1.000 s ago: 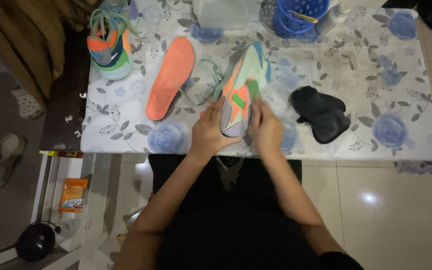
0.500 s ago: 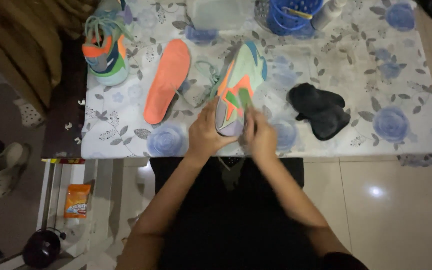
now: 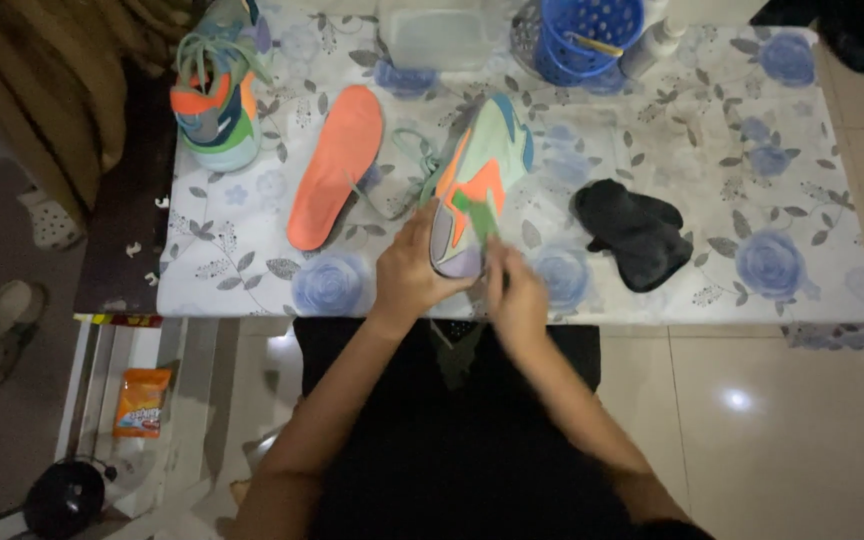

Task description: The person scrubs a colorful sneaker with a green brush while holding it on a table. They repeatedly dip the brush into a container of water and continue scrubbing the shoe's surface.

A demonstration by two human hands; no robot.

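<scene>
Steadying a mint-green and orange sneaker [image 3: 477,195] on the near edge of the table [image 3: 822,180], the person is working at its heel end, which is lying closest to the body while the toe is pointing away. The left hand [image 3: 410,272] is curling around the shoe's left flank and heel, fingers wrapped on it in a firm hold. The right hand [image 3: 517,295] is pressing at the heel beside a small green tab; its fingers are bunched, but whether they are pinching the tab or merely touching it cannot be told. Judged from this, the step in hand is handling the heel or sole region of 1 shoe, and the next move is calling for a steady left grip while the right fingers are working precisely.

Lying just left of the shoe is an orange insole [image 3: 335,165], with loose pale laces trailing between them. Resting to the right is a dark crumpled cloth [image 3: 637,232]. Standing farther off at the back left is a 2nd sneaker [image 3: 217,85], and at the back are sitting a clear plastic tub [image 3: 437,35] and a blue basket [image 3: 587,40]. Covering the table is a blue-rose floral sheet; pale glossy floor tiles are showing on the right.
</scene>
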